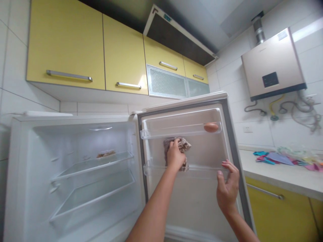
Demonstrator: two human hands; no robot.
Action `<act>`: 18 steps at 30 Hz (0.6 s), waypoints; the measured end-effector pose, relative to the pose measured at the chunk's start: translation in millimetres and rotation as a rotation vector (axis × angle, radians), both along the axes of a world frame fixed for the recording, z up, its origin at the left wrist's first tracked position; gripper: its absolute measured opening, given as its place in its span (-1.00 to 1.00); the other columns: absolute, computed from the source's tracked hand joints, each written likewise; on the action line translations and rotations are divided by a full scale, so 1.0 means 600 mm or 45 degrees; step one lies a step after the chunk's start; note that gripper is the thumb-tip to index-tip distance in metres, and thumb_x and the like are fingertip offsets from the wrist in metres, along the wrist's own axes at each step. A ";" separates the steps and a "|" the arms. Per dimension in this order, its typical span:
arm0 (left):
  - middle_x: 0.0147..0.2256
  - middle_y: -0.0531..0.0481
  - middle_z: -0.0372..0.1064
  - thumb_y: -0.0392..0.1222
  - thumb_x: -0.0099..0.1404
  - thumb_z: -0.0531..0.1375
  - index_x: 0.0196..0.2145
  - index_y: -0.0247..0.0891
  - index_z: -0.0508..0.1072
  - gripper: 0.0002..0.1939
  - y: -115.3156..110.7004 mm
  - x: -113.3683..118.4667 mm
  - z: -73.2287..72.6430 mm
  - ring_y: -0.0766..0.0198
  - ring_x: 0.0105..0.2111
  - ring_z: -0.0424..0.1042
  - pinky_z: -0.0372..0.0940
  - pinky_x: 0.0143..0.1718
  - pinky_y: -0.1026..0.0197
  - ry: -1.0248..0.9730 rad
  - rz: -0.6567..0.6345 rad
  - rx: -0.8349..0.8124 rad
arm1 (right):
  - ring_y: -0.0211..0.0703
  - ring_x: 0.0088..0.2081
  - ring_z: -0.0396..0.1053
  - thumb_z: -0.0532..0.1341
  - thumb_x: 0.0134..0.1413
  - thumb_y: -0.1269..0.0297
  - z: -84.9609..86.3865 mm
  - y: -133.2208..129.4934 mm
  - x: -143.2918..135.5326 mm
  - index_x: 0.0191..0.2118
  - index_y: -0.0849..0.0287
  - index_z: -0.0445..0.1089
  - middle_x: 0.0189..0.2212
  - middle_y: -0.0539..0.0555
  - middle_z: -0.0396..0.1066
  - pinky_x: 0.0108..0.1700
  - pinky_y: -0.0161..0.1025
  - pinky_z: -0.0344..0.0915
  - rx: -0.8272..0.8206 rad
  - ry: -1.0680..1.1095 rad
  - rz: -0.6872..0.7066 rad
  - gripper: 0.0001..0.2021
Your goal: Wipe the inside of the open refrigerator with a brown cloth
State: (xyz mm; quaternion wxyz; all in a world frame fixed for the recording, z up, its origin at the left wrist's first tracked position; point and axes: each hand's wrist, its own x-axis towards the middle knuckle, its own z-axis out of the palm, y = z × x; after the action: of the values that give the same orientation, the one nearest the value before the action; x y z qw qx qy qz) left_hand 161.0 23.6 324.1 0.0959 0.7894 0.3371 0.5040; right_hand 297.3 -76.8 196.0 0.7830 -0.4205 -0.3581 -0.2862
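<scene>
Patterned cloth (185,146) under left hand (177,157), clamped in its fingers, right hand (229,188) loosely spread.

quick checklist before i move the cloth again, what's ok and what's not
1. Cloth under control: ok, the left hand has it at the inner side of the fridge door.
2. Door open: ok, its inside is exposed.
3. Egg apart from the cloth: ok, at the right end of the upper door shelf.
4. Upper door shelf bare: not ok, the egg is there.
5. Right hand touching the lower door shelf: cannot tell.
</scene>
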 end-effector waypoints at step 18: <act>-0.25 -0.01 0.58 -0.27 -0.19 0.43 -0.20 -0.23 0.54 -0.51 -0.046 0.050 -0.010 0.21 -0.23 0.53 0.43 -0.12 0.17 -0.755 -0.900 -0.490 | 0.16 0.11 0.34 0.16 0.23 0.12 -0.012 0.002 0.035 -0.05 0.14 0.35 -0.03 0.22 0.39 0.19 0.26 0.21 -0.036 -0.173 -0.071 -0.73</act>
State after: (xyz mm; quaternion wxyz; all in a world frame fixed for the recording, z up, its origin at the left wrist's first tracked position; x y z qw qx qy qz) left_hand 191.2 -4.3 318.3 0.4963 0.6462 0.0941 0.5720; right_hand 318.1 -75.8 188.7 0.7426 -0.4208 -0.4026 -0.3307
